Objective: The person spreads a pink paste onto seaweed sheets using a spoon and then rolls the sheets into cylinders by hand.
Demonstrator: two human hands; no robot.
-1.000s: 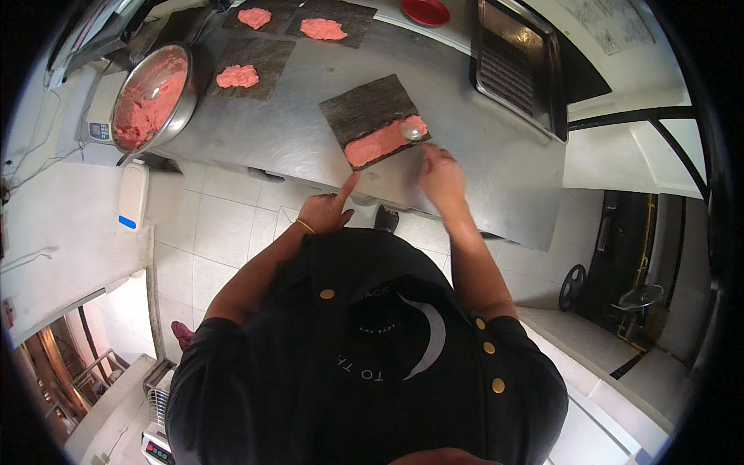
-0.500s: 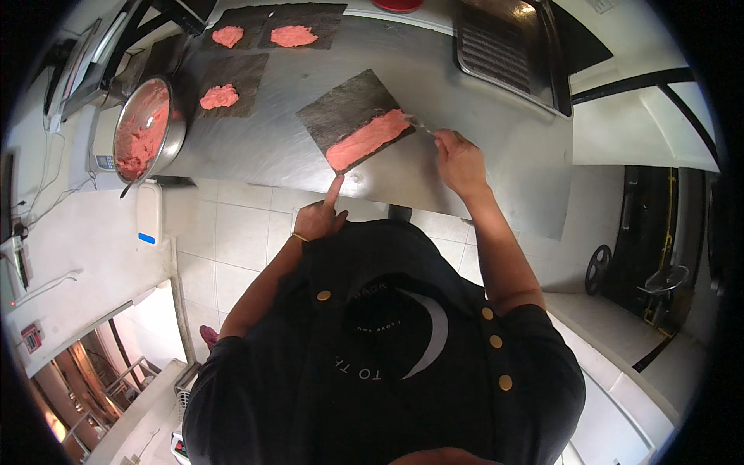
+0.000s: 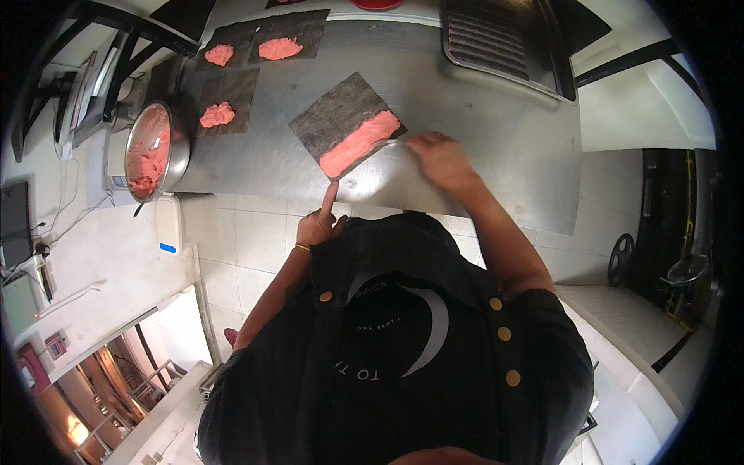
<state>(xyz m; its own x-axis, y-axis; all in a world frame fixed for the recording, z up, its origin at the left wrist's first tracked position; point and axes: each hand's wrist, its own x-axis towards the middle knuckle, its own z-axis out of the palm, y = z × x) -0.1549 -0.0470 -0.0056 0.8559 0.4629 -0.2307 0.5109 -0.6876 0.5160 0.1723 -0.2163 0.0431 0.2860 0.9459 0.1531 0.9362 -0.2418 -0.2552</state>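
A dark seaweed-like sheet [image 3: 329, 116] lies aslant on the steel table, with a long band of pink minced paste [image 3: 360, 145] spread along its near edge. My left hand [image 3: 316, 226] is at the table's front edge, its index finger stretched out and touching the sheet's near corner; its other fingers are curled and hold nothing. To the right of the sheet, my right hand [image 3: 440, 161] grips a thin shiny metal utensil [image 3: 391, 142]. The utensil's head lies along the lower edge of the paste; I cannot tell whether it is a fork or a spoon.
At the left stands a metal bowl [image 3: 180, 155] of pink paste beside a scale. Several more dark sheets [image 3: 240, 85] carry paste lumps, such as one lump [image 3: 217, 115] at the left. A ridged metal tray [image 3: 508, 75] occupies the back right; a red object [image 3: 377, 3] sits behind.
My right hand has moved left and slightly down, bringing the utensil from the paste's far right end to its lower edge. My left finger stays at the corner. The whole view has shifted slightly.
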